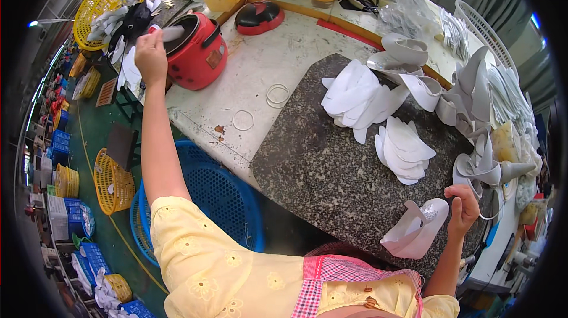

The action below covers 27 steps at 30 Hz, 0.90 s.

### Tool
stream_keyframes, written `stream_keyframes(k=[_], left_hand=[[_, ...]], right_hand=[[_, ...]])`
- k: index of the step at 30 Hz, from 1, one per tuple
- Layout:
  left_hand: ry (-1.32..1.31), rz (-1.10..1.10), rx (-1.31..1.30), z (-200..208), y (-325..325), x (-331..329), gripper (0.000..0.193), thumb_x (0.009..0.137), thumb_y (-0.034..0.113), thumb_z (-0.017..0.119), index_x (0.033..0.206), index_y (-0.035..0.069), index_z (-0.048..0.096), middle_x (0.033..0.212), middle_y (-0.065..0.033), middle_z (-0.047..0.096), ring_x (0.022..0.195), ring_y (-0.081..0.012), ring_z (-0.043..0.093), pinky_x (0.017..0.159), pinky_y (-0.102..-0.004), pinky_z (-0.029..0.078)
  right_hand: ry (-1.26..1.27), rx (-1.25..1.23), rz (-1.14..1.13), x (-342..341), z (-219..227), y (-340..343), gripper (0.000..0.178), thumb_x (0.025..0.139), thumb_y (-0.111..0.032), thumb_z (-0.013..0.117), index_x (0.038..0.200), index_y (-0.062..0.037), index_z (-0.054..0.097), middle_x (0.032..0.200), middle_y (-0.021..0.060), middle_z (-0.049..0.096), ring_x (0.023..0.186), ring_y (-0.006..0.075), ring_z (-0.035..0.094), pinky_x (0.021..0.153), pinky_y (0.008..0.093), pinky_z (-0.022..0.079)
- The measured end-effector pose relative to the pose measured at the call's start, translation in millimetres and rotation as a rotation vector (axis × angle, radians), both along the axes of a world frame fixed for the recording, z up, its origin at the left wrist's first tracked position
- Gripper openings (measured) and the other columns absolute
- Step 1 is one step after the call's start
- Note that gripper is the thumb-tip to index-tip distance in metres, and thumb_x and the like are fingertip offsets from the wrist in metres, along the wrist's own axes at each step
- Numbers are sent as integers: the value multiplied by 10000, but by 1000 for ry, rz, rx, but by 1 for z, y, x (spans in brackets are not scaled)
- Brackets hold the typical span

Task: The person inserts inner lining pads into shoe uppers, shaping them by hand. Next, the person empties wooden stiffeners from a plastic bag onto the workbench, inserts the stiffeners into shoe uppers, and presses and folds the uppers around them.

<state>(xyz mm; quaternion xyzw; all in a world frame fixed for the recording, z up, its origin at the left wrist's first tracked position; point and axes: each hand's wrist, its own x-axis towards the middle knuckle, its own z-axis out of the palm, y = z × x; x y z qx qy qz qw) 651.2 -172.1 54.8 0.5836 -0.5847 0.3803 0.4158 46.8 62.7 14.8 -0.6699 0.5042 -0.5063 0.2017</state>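
Observation:
At the far left of the table, my left hand [152,56] is closed on a pale tool with a red end [172,34], held over the mouth of a round red pot [197,62]. The tool's exact kind is unclear. My right hand [463,210] has curled fingers at the right; whether anything is inside them is hidden. Right beside it, a folded whitish shoe upper [416,230] stands on a speckled stone slab [313,158]. Two fanned stacks of white cut pieces, one farther [355,96] and one nearer [404,151], lie on the slab.
A red and black lid [259,17] sits behind the pot. Thin rings [277,96] lie on the white tabletop. More shaped grey-white uppers [473,99] crowd the right side. Blue baskets [222,199] stand below the table's left edge; black scissors [362,1] lie at the back.

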Motion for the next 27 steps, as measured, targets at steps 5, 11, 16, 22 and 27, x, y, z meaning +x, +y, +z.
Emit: stream_keyframes(k=[5,11,16,22,27], left_hand=[[25,-25,366,-14,-31,14,116,742,167,645,832,103,682,777,-89,625,730,-258,598,663,-352,463],[435,232,1039,8,-83,44,226,635,237,736,814,106,694,860,-131,656,826,-276,628,729,-362,476],[252,567,992,-6,-107,21,365,704,98,548,1041,-39,575,1096,-229,556,1036,-349,536,865,-397,437],[121,479,976,-8,-110,39,270,704,122,514,896,-25,633,995,-238,590,974,-365,561,836,-402,444],[558,67,818,-1,-96,58,277,601,225,770,698,10,626,734,-100,643,623,-175,601,591,-294,470]], right_hand=[[136,-9,18,-2,5,1,214,832,-165,547,822,46,583,758,115,578,675,165,529,601,253,409],[83,35,-68,-15,-4,6,189,827,-140,538,820,43,583,756,110,576,674,162,528,603,252,405],[95,70,-66,-16,-7,-3,157,819,-108,544,824,44,582,768,110,578,677,159,529,605,246,406],[108,84,-67,-20,-8,-1,164,842,-108,509,816,42,569,769,97,561,691,153,509,627,247,401],[108,38,-81,-25,-1,4,150,833,-99,522,816,41,573,771,102,568,691,156,516,628,246,401]])
